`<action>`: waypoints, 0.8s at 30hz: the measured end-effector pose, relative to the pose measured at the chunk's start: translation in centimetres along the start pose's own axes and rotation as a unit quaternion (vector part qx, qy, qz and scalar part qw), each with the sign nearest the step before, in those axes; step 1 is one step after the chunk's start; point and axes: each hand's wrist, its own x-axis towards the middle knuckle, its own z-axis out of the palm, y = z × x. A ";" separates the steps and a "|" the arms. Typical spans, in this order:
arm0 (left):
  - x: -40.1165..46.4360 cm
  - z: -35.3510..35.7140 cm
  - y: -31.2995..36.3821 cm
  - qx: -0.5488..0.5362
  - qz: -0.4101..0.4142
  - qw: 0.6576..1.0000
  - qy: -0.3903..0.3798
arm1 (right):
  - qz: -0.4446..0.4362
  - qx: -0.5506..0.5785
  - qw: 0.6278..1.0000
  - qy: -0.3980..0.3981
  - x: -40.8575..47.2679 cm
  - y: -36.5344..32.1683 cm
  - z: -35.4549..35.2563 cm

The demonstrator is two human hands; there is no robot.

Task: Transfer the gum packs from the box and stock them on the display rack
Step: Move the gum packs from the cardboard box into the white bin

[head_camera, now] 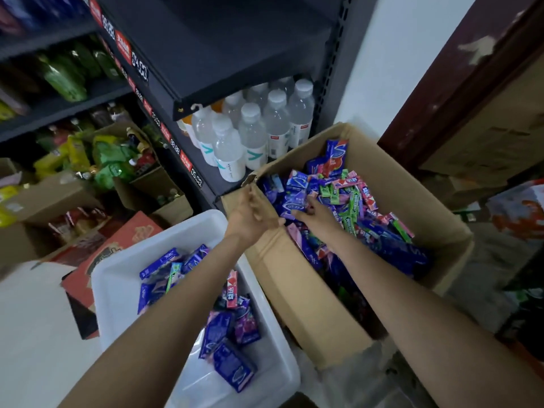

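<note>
We log gum packs [338,198] heaped in the cardboard box [300,290]; more in the white tub [117,284]. Right hand [316,212] fingers pinch a blue pack; left hand [250,216] fingers relaxed at the box edge.

Two bare forearms and hands [253,213] (no sleeves, no jewellery)

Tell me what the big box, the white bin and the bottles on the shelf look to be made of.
Box: corrugated cardboard, matte brown, with creased flaps and a torn corner.
White bin: likely moulded plastic, smooth, slightly glossy, rounded rim.
Bottles: apparently clear plastic, see-through walls, pale screw caps, printed labels.
</note>
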 end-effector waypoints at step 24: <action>-3.5 -3.3 0.3 -0.107 0.059 0.988 0.093 | -0.131 0.084 0.985 0.076 -4.2 -5.0 -1.4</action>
